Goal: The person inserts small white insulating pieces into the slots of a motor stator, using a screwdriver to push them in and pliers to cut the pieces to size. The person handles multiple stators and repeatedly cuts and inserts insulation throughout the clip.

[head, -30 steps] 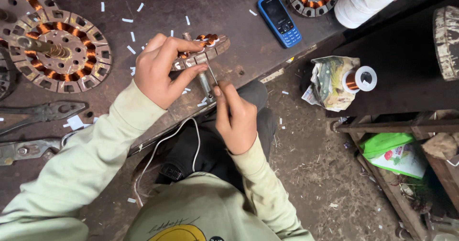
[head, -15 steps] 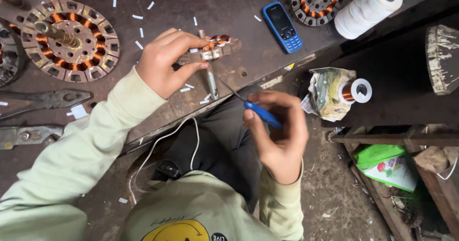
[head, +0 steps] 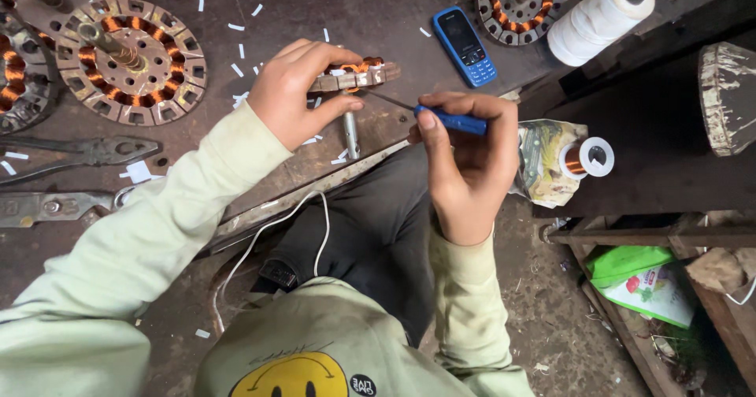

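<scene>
Item: my left hand (head: 295, 94) grips the stator (head: 354, 76) at the table (head: 378, 19) front edge, right hand (head: 465, 157) pinching a screwdriver (head: 449, 120) at it; risk: tip slipping, nicking copper windings.

Hands: two, left hand (head: 295, 90) and right hand (head: 465, 161)
Wound stators: four in view, one held (head: 354, 74), one large on the bench (head: 130, 70)
Screwdrivers: one (head: 449, 119)
Mobile phones: one (head: 465, 46)
Thread spools: one (head: 598, 19)
Copper wire reels: one (head: 587, 158)
Pliers: one (head: 79, 154)
</scene>
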